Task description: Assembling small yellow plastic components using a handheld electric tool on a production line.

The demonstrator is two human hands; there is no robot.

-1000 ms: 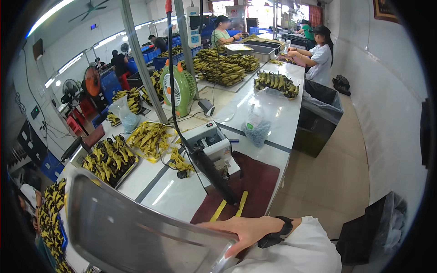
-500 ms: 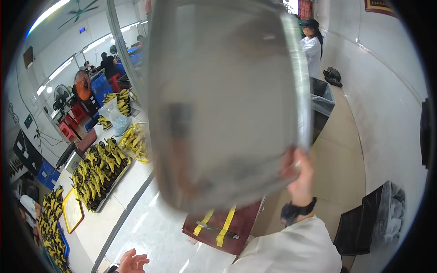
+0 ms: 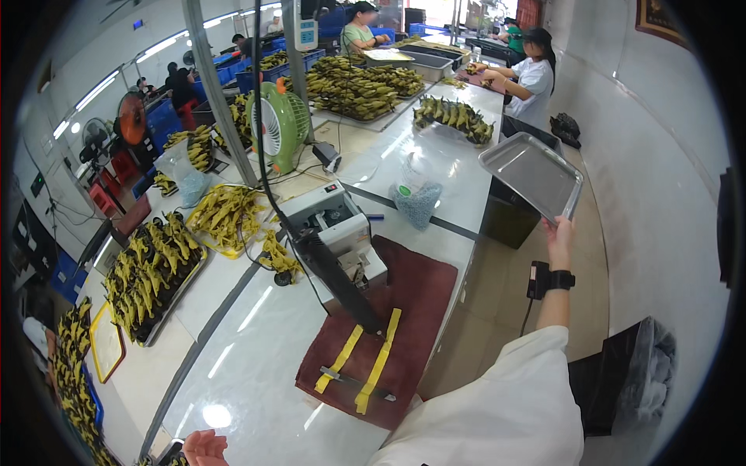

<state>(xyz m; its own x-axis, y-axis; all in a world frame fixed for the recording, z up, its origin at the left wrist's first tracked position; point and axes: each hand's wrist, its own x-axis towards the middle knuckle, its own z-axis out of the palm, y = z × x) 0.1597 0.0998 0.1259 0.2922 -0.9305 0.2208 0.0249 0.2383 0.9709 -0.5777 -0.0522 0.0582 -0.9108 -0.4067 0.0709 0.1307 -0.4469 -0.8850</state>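
My right hand grips the near edge of a shallow grey metal tray, with the arm stretched out to the right past the table's edge. Nothing lies in the tray. At the bottom edge, my left hand shows only in part, holding nothing, its fingers loosely apart near the white tabletop. Between the arms lies a dark red cloth mat with two yellow strips and a thin metal tool across them. A small white machine stands at the mat's far side.
A metal tray of yellow-and-black bundles sits at left, beside a yellow-rimmed tray. A green fan and a bag of blue pellets stand farther back. Co-workers sit beyond. Black bins line the table's right side.
The tray has swung away from close before me, out to the right and farther off, still in my right hand. The machine and far table have come into sight.
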